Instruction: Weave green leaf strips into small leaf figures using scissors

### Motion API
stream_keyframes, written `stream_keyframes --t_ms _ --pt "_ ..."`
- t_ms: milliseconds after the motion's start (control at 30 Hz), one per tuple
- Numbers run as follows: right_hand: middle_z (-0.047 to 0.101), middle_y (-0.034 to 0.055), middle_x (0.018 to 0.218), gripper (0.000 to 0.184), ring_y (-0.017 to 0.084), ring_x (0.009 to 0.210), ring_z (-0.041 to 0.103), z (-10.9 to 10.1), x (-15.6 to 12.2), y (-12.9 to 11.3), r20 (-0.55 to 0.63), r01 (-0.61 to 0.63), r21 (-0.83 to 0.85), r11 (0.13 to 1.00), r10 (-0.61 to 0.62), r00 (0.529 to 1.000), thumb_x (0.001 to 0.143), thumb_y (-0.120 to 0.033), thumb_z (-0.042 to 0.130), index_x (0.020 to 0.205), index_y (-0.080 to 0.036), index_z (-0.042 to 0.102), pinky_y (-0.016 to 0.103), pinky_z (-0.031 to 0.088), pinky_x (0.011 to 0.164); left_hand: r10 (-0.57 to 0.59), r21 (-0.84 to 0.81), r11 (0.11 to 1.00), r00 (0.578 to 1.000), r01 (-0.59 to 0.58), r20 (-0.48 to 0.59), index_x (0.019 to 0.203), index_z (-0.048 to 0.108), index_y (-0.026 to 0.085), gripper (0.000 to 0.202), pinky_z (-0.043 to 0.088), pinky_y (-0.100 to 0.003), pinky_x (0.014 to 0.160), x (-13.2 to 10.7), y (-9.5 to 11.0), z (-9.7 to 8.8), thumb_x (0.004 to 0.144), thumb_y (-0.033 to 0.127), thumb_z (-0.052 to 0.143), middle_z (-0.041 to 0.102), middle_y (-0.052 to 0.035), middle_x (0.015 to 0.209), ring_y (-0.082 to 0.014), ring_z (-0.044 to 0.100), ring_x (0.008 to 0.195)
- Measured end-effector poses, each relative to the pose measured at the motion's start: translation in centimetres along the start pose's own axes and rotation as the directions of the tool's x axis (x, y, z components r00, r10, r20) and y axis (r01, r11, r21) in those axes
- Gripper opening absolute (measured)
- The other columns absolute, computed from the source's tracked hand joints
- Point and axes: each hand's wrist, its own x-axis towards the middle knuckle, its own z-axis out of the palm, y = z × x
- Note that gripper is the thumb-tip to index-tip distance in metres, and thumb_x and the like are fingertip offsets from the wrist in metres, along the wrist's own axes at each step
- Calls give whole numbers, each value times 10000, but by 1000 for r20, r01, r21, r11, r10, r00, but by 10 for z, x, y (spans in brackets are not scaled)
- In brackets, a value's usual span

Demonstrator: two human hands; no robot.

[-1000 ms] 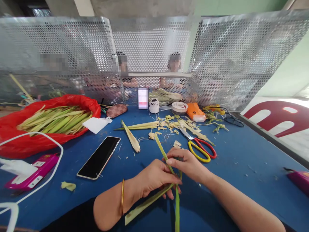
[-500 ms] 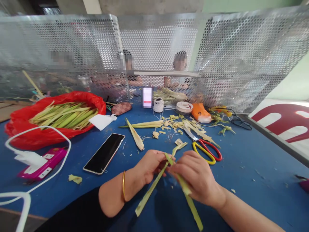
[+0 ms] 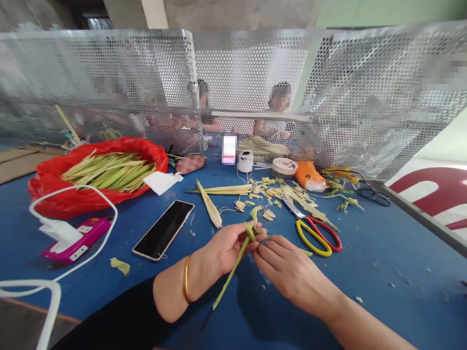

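Observation:
Between finger and thumb, my left hand (image 3: pixel 230 245) pinches a folded green leaf strip (image 3: pixel 238 261), one end of which hangs down toward me. Another pale end of it sticks up above the fingers. My right hand (image 3: pixel 282 265) is closed beside it, fingers pressed together against the strip where it is folded; part of the strip is hidden behind this hand. Scissors with one yellow and one red handle (image 3: pixel 321 236) lie to the right of the hands. Beyond the hands are loose husk leaves (image 3: pixel 210 206) and trimmed scraps (image 3: pixel 269 189).
At left, a red plastic bag (image 3: pixel 54 199) holds many green leaves. A phone (image 3: pixel 164 231), a magenta power strip (image 3: pixel 78 240) with white cable, a thread spool (image 3: pixel 245 162), a tape roll (image 3: pixel 284 166) and an orange packet (image 3: pixel 309 176) lie about. Behind a perforated metal screen (image 3: pixel 251 63) people sit.
The strip end that hung under my right hand has swung out of sight behind it. My right hand has turned and closed in on the fold. The view has shifted slightly left.

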Motion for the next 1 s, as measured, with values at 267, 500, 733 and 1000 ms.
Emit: stream_keyframes --t_ms 267,500,733,1000 --pt "653 66 829 251 193 782 593 4 4 -11 -129 -35 50 998 41 991 939 -111 426 1112 -125 608 374 434 863 74 21 997 992 -77 106 752 663 112 84 478 -195 637 1 -13 6 776 192 651 660 -33 712 -104 610 631" --pt "633 38 767 209 173 749 580 10 3 -11 -299 -137 273 952 219 929 919 -98 448 886 -186 635 378 462 842 229 172 953 964 -250 132 742 702 137 130 446 -193 607 -3 -21 8 726 265 698 669 -23 721 -105 580 627" --pt "638 29 670 193 161 602 578 20 1 5 81 -460 881 111 923 377 814 -349 631 730 -175 629 281 473 555 250 331 909 967 -254 55 799 709 110 138 504 -215 594 -10 -17 15 730 218 660 703 -69 714 -147 669 641" --pt "521 -48 546 318 101 418 497 26 9 6 298 -449 881 -149 912 282 749 -469 656 684 -177 546 226 444 379 304 387 867 949 -313 85 788 717 138 198 514 -198 598 -13 -15 16 713 320 710 722 -67 740 -141 669 653"
